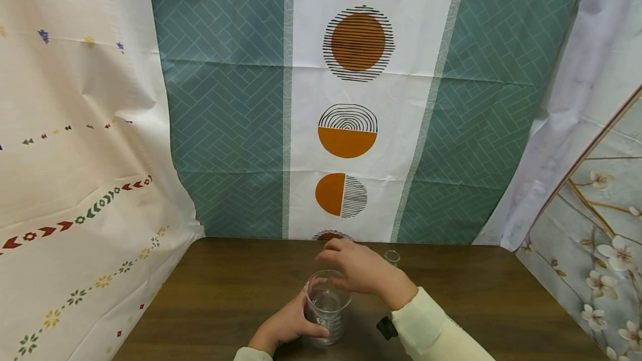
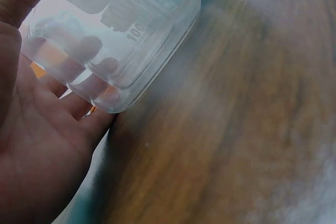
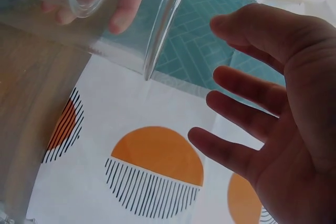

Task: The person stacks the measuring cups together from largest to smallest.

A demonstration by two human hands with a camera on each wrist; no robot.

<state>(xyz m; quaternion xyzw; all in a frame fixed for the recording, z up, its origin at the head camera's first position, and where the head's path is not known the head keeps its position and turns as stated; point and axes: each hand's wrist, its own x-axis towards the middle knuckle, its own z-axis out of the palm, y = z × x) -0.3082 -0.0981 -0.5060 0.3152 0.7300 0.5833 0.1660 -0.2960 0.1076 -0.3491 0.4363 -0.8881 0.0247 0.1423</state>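
A clear glass beaker [image 1: 335, 316] with white markings stands on the table near its front edge. My left hand [image 1: 290, 322] grips it from the left side, thumb in front and fingers behind. In the left wrist view the fingers show through the beaker wall [image 2: 152, 30]. Inside the beaker is a smaller clear glass piece, whose thick round rim [image 3: 79, 10] shows in the right wrist view. My right hand [image 1: 358, 269] hovers just above the beaker's mouth. Its fingers [image 3: 247, 114] are spread and slightly bent, with nothing between them.
Another small clear glass vessel [image 1: 392, 257] stands behind my right wrist, partly hidden by it. The dark wooden table [image 1: 225, 288] reaches back to a patterned curtain [image 1: 230, 127]. Cloth hangings [image 1: 75, 155] flank it on both sides.
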